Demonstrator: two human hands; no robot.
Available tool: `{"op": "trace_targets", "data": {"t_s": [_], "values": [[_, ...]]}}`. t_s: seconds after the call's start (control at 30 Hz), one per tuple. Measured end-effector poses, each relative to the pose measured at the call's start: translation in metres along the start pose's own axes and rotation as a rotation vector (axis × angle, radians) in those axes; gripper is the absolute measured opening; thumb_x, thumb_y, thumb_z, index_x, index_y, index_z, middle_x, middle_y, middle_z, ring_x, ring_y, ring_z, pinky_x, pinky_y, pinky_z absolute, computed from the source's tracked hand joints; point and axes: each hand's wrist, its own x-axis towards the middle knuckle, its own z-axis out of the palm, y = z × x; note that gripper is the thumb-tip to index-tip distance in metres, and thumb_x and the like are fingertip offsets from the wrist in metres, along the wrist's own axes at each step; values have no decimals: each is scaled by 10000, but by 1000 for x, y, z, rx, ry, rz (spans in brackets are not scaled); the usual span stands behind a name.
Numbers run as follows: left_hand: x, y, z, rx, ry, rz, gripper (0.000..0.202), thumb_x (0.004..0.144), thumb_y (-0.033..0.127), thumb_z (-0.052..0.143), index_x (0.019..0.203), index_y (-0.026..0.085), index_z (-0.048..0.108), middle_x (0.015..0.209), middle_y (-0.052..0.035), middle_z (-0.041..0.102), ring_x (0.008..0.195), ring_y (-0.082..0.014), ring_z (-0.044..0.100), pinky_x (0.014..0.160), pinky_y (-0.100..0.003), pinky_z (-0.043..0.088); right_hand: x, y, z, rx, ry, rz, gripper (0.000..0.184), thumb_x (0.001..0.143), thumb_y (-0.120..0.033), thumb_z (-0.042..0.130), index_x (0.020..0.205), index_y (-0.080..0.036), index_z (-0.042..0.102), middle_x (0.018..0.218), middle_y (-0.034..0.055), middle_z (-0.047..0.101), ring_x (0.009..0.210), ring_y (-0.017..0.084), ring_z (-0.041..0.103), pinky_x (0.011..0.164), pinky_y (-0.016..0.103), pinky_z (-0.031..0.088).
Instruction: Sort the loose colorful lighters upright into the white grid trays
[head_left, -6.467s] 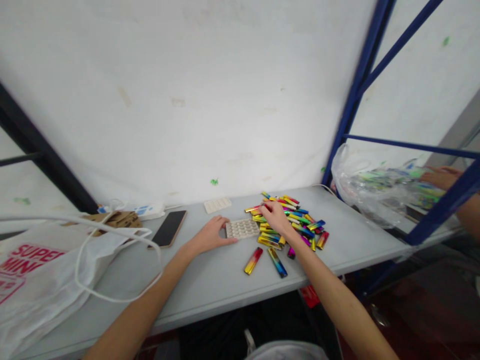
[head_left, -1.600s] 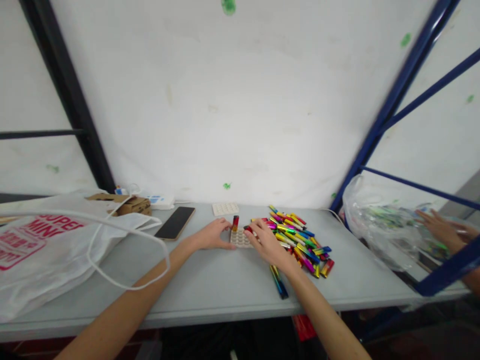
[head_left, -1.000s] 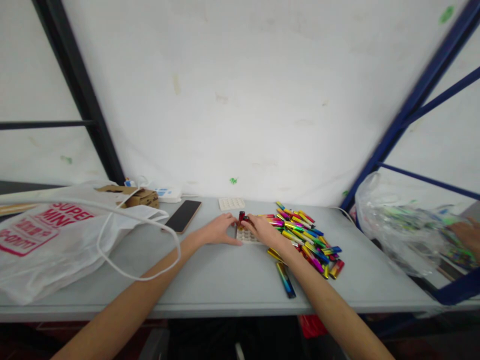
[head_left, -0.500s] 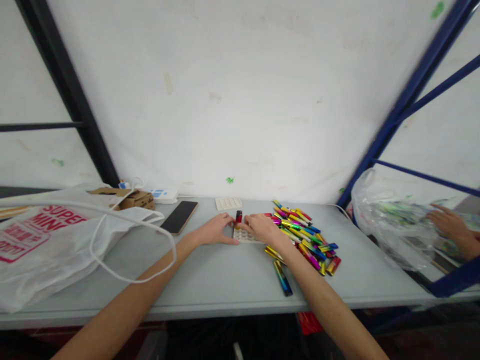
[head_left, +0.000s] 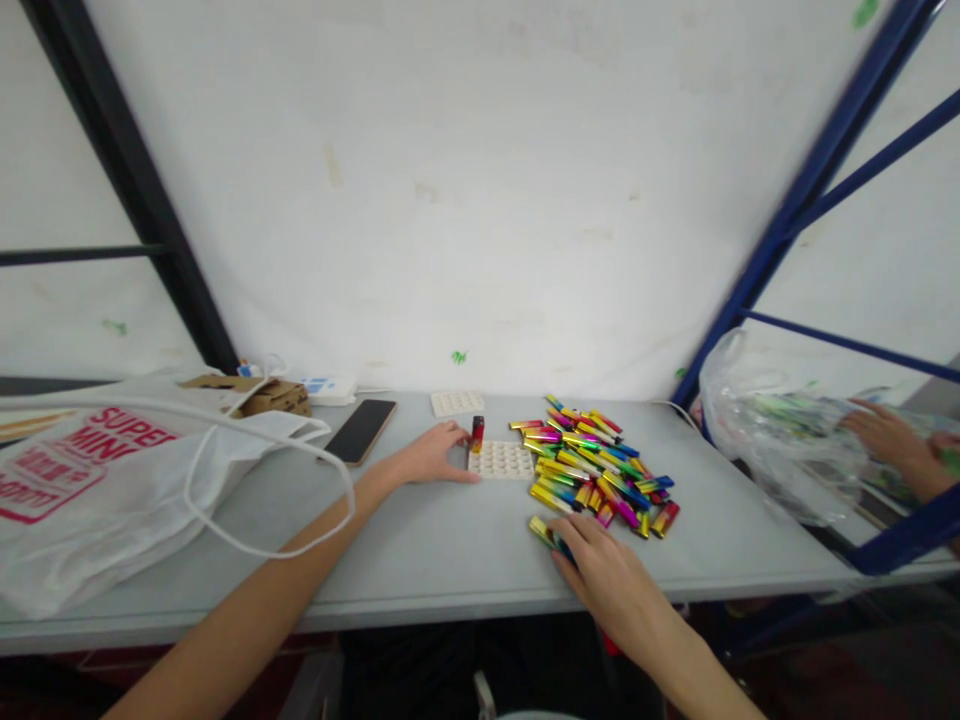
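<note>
A cream tray with rows of round holes [head_left: 501,461] lies in the middle of the table. One red lighter with a dark top [head_left: 478,434] stands upright at its far left corner. My left hand [head_left: 431,455] rests at the tray's left edge, thumb and fingers apart, fingertips close to that lighter. Near the table's front, my right hand [head_left: 600,565] has its fingers closed round a shiny yellow-to-blue lighter [head_left: 538,528], which they partly cover. A heap of shiny multicoloured lighters [head_left: 592,460] lies right of the tray.
A second holed tray [head_left: 457,403] lies near the wall. At left are a phone [head_left: 361,432], a cardboard box [head_left: 274,397], a white plastic bag [head_left: 150,480] and a looping white cable [head_left: 349,500]. At right, another person's hand [head_left: 892,440] is beyond a clear bag [head_left: 780,440] and blue frame [head_left: 795,215].
My right hand has left the tray, moved towards the table's front and taken hold of the loose lighter there. My left hand and the upright red lighter have stayed about where they were.
</note>
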Motion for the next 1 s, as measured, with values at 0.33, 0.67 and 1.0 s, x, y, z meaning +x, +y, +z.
{"op": "trace_targets", "data": {"t_s": [0.33,0.67,1.0], "values": [[-1,0,1,-11,-3,6,718,688,691,818,1161,164,700,1142,-131,672,1050,-324,644,963,-407,515,56,-2,-5,975,108,180,367,829,-452,775,1114,-232,700,1139,91,718,1043,248,682,825,356,577],[-1,0,-1,-20,0,-3,711,685,691,817,1158,171,713,1124,-122,684,1017,-326,643,923,-414,527,139,-25,-3,1562,164,234,456,815,-625,733,1016,-228,632,1011,61,713,875,208,671,712,313,538],[-1,-1,-1,-3,-13,1,735,700,721,794,1166,161,699,1128,-132,670,1026,-334,646,941,-423,522,159,-17,39,1421,20,227,596,874,-828,423,769,-244,479,541,-96,274,435,98,221,444,240,218]]}}
